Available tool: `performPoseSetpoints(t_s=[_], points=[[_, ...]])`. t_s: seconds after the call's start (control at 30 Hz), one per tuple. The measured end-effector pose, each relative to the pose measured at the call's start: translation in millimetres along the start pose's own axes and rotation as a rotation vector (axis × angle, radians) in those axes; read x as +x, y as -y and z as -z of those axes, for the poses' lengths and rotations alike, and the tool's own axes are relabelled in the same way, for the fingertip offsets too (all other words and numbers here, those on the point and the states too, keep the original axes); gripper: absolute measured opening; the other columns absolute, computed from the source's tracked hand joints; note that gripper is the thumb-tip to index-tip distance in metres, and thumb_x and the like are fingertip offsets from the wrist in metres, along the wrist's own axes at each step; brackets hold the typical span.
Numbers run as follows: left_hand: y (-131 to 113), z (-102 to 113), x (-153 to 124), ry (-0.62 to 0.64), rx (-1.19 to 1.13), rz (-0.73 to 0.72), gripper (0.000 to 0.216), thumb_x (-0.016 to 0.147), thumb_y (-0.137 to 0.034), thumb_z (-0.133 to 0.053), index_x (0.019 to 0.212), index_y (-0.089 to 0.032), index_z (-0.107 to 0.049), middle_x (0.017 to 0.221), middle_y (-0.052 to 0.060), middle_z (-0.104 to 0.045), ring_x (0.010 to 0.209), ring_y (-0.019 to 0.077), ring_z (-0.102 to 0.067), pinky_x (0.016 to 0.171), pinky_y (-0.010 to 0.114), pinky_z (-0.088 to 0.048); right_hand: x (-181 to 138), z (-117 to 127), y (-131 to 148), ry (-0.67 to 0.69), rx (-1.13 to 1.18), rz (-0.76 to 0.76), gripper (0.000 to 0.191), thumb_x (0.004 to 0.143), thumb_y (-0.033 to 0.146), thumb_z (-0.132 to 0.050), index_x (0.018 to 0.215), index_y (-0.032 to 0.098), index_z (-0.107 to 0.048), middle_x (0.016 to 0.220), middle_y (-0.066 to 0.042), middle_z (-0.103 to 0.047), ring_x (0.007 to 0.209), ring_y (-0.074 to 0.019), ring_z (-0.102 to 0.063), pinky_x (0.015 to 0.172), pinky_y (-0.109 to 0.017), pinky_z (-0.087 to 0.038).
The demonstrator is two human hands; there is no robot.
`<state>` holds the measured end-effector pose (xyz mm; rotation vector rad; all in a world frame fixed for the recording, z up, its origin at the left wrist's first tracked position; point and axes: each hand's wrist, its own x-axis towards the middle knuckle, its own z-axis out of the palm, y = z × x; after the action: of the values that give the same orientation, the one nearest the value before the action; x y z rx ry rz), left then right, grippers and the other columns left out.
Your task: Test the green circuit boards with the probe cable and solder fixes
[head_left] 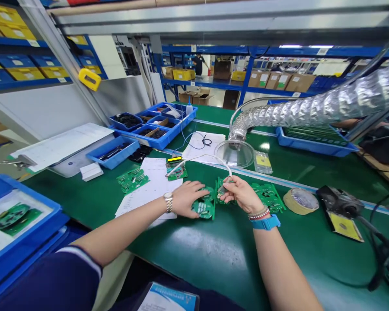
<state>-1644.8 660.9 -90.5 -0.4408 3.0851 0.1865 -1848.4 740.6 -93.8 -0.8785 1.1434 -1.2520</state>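
My left hand [188, 198] lies on a green circuit board [205, 207] on the green bench, fingers closed over its edge. My right hand [241, 193] is closed on a white cable [201, 157] with a plug at its end, held just above a second green board [223, 188]. More green boards [268, 196] lie to the right of that hand. The white cable loops back toward another small board [176, 172] further up the bench.
A foil fume duct [311, 110] with a clear hood [235, 152] hangs over the bench. Tape roll [301, 200] and a soldering tool [340, 203] sit right. Blue parts bins [155, 123], paper sheets [152, 185], a loose board [132, 179] and a blue tray [22, 216] lie left.
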Motion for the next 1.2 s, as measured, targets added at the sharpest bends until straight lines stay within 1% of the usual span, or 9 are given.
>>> performPoseSetpoints(t_s=[0.07, 0.13, 0.23, 0.3, 0.4, 0.47, 0.63, 0.8, 1.2], points=[[-4.4, -13.7, -33.6, 0.022, -0.036, 0.009, 0.078, 0.059, -0.049, -0.068, 0.127, -0.019, -0.045, 0.134, 0.015, -0.043, 0.122, 0.0341, -0.039, 0.097, 0.047, -0.035, 6.0, -11.4, -14.9, -0.013, -0.060, 0.017, 0.032, 0.069, 0.035, -0.067, 0.084, 0.019, -0.045, 0.062, 0.002, -0.062, 0.053, -0.0130, -0.064, 0.046, -0.020, -0.051], [-10.5, -29.8, -54.2, 0.031, -0.092, 0.024, 0.078, 0.062, -0.051, -0.066, 0.129, -0.019, -0.043, 0.139, 0.015, -0.038, 0.127, 0.0334, -0.034, 0.101, 0.047, -0.032, 9.2, -24.0, -31.5, -0.035, -0.159, 0.082, 0.029, 0.072, 0.039, -0.062, 0.085, 0.020, -0.044, 0.063, 0.002, -0.061, 0.054, -0.0135, -0.064, 0.047, -0.022, -0.050], [-12.6, -47.7, -67.3, 0.005, -0.169, 0.049, 0.087, 0.065, -0.062, -0.061, 0.135, -0.017, -0.035, 0.146, 0.015, -0.026, 0.134, 0.0342, -0.021, 0.107, 0.051, -0.022, 3.5, -36.1, -50.1, -0.048, -0.295, 0.160, 0.023, 0.075, 0.038, -0.059, 0.083, 0.020, -0.047, 0.069, 0.001, -0.057, 0.061, -0.0128, -0.061, 0.052, -0.024, -0.049], [-5.4, -52.5, -73.7, -0.022, -0.212, 0.072, 0.096, 0.063, -0.070, -0.058, 0.138, -0.016, -0.030, 0.147, 0.016, -0.021, 0.135, 0.0350, -0.017, 0.108, 0.053, -0.016, -5.2, -37.2, -55.5, -0.050, -0.387, 0.206, 0.018, 0.077, 0.035, -0.058, 0.081, 0.019, -0.050, 0.076, 0.000, -0.057, 0.067, -0.0122, -0.057, 0.060, -0.025, -0.048], [12.2, -54.7, -85.4, -0.041, -0.263, 0.122, 0.104, 0.059, -0.076, -0.056, 0.139, -0.015, -0.028, 0.146, 0.016, -0.025, 0.135, 0.0343, -0.018, 0.109, 0.053, -0.014, -16.2, -32.3, -57.6, -0.064, -0.564, 0.296, 0.014, 0.083, 0.033, -0.051, 0.082, 0.020, -0.052, 0.082, -0.002, -0.057, 0.068, -0.0123, -0.054, 0.066, -0.028, -0.046], [21.2, -56.0, -91.6, -0.038, -0.278, 0.144, 0.105, 0.058, -0.077, -0.055, 0.138, -0.014, -0.030, 0.144, 0.016, -0.029, 0.135, 0.0337, -0.019, 0.109, 0.051, -0.014, -18.3, -28.6, -59.2, -0.071, -0.613, 0.305, 0.014, 0.085, 0.034, -0.049, 0.084, 0.020, -0.052, 0.083, -0.002, -0.058, 0.068, -0.0128, -0.054, 0.066, -0.029, -0.046], [24.2, -59.0, -94.0, -0.042, -0.291, 0.151, 0.103, 0.058, -0.078, -0.053, 0.136, -0.014, -0.035, 0.143, 0.014, -0.032, 0.135, 0.0324, -0.021, 0.110, 0.049, -0.013, -14.2, -25.1, -64.6, -0.063, -0.574, 0.267, 0.017, 0.085, 0.036, -0.049, 0.088, 0.020, -0.050, 0.083, -0.003, -0.058, 0.069, -0.0135, -0.054, 0.066, -0.029, -0.047], [22.3, -57.8, -93.6, -0.032, -0.296, 0.149, 0.101, 0.060, -0.079, -0.051, 0.136, -0.016, -0.034, 0.144, 0.012, -0.031, 0.135, 0.0307, -0.020, 0.110, 0.048, -0.013, -15.1, -27.0, -60.8, -0.073, -0.513, 0.212, 0.018, 0.084, 0.038, -0.050, 0.089, 0.021, -0.049, 0.083, -0.003, -0.059, 0.071, -0.0137, -0.056, 0.067, -0.029, -0.048], [23.7, -57.5, -94.3, 0.016, -0.275, 0.151, 0.100, 0.062, -0.079, -0.048, 0.138, -0.016, -0.031, 0.146, 0.010, -0.028, 0.136, 0.0300, -0.017, 0.111, 0.046, -0.012, -16.5, -27.2, -56.7, -0.060, -0.596, 0.221, 0.015, 0.085, 0.035, -0.049, 0.085, 0.020, -0.051, 0.081, -0.003, -0.057, 0.069, -0.0138, -0.054, 0.067, -0.029, -0.046]])
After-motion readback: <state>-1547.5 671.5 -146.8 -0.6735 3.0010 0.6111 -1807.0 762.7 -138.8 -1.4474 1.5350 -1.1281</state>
